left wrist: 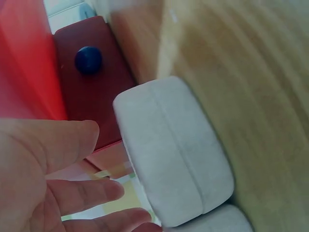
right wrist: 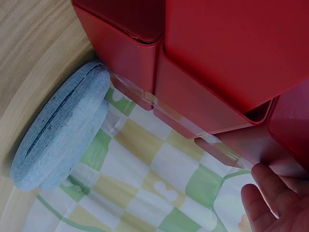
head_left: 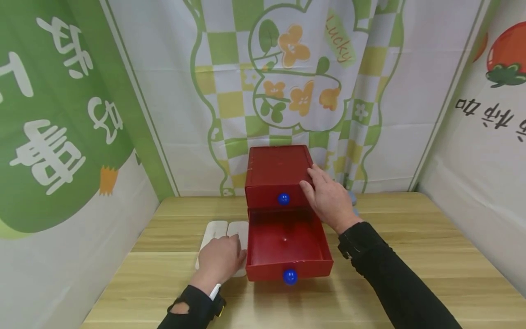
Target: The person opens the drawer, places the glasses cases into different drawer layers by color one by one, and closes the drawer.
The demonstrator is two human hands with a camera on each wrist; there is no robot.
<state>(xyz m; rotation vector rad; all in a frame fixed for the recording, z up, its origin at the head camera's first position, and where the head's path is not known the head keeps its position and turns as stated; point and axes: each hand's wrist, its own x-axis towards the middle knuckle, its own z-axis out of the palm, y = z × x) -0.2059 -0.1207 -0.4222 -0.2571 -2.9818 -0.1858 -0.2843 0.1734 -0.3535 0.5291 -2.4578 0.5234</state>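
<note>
A red drawer cabinet with blue knobs stands at the back of the table. One drawer below the top one is pulled out towards me. My right hand rests against the cabinet's upper right side, its fingers extended. To the left of the drawer, my left hand hovers by two white rounded cases lying side by side. In the left wrist view, a seam runs along the nearer white case. The fingers there are spread, holding nothing, apart from the case. A lower drawer front also shows there.
Blue fabric cases lie on the table to the right of the cabinet, partly hidden by my right hand in the head view. A patterned curtain hangs close behind the cabinet. The wooden table extends to both sides.
</note>
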